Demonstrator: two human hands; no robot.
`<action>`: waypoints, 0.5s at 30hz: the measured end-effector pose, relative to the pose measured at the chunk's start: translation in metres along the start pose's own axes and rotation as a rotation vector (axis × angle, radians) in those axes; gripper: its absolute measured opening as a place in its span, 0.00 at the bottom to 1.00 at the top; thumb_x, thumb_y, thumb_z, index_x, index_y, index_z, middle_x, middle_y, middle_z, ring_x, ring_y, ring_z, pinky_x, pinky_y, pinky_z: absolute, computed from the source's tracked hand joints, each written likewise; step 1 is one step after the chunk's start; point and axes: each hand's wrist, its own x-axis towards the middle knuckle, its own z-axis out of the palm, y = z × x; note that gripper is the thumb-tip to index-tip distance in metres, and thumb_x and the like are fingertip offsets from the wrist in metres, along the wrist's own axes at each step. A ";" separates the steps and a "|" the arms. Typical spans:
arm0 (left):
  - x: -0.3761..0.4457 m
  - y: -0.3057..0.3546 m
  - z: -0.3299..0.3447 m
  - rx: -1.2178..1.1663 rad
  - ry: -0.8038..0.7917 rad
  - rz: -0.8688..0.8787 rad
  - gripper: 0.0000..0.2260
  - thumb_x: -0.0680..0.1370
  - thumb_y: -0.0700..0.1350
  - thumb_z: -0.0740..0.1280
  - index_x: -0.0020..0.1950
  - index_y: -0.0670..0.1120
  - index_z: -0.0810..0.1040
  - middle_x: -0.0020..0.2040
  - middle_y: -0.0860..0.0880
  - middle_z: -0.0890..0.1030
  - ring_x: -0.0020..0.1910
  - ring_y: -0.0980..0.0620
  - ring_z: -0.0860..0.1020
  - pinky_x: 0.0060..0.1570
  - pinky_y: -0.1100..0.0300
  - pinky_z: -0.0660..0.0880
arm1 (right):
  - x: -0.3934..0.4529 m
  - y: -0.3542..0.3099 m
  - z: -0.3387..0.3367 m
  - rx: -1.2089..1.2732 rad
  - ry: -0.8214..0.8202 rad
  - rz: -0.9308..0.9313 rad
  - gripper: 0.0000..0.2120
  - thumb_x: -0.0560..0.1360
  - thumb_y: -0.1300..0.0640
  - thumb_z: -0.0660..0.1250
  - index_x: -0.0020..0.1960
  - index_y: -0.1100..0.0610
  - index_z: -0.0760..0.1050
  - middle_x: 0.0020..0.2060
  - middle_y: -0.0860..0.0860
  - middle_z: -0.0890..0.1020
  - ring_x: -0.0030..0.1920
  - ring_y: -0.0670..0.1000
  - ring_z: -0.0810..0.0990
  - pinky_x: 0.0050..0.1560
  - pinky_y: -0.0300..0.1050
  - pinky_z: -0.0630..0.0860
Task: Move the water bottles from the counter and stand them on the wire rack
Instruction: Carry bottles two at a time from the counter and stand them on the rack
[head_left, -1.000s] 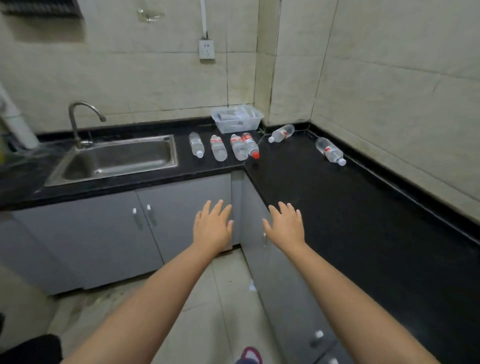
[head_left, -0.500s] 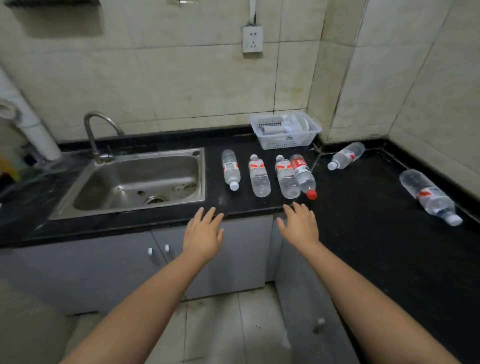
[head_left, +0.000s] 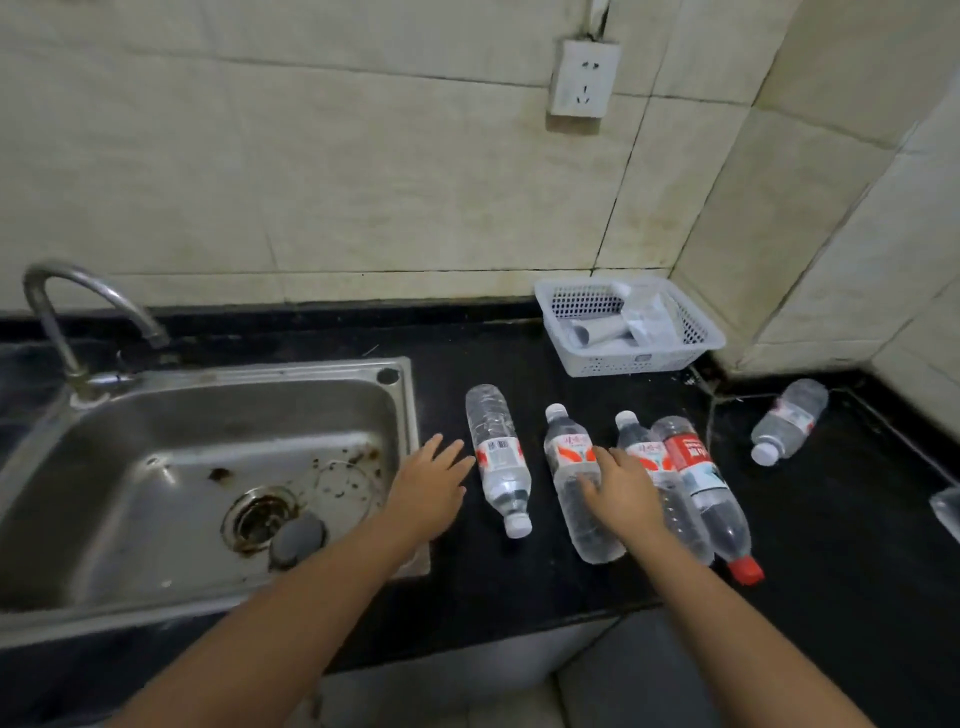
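While four clear plastic water bottles (head_left: 576, 483) lie side by side on the glossy black counter (head_left: 857, 545), the right hand (head_left: 623, 493) is laid across the second, fingers spread, not closed. The left hand (head_left: 428, 486), released, is held just beside the first bottle (head_left: 498, 457). A fifth bottle (head_left: 789, 421) lies apart; another is cut off at the right edge.

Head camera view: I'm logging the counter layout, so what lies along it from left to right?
Faucet → sink → left hand → white-capped bottle → red-capped bottle → far bottle by the corner.
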 end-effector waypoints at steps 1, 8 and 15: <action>0.015 -0.005 0.002 0.000 -0.018 0.035 0.22 0.79 0.48 0.54 0.73 0.51 0.55 0.76 0.49 0.55 0.75 0.46 0.50 0.73 0.50 0.53 | 0.010 -0.004 0.005 0.008 -0.023 0.016 0.23 0.76 0.54 0.59 0.69 0.60 0.62 0.65 0.60 0.69 0.66 0.58 0.67 0.66 0.50 0.64; 0.067 -0.020 0.029 -0.015 -0.118 0.160 0.25 0.78 0.43 0.56 0.74 0.51 0.53 0.76 0.51 0.53 0.75 0.49 0.49 0.72 0.50 0.52 | 0.057 -0.018 0.036 0.099 -0.144 0.148 0.31 0.75 0.48 0.61 0.72 0.57 0.53 0.68 0.60 0.61 0.65 0.61 0.66 0.61 0.52 0.70; 0.098 -0.023 0.028 0.066 -0.097 0.417 0.27 0.77 0.39 0.55 0.74 0.49 0.51 0.76 0.52 0.51 0.76 0.51 0.46 0.74 0.55 0.43 | 0.075 0.005 0.039 0.140 -0.161 0.107 0.31 0.76 0.51 0.58 0.72 0.60 0.49 0.68 0.61 0.62 0.66 0.59 0.64 0.65 0.50 0.64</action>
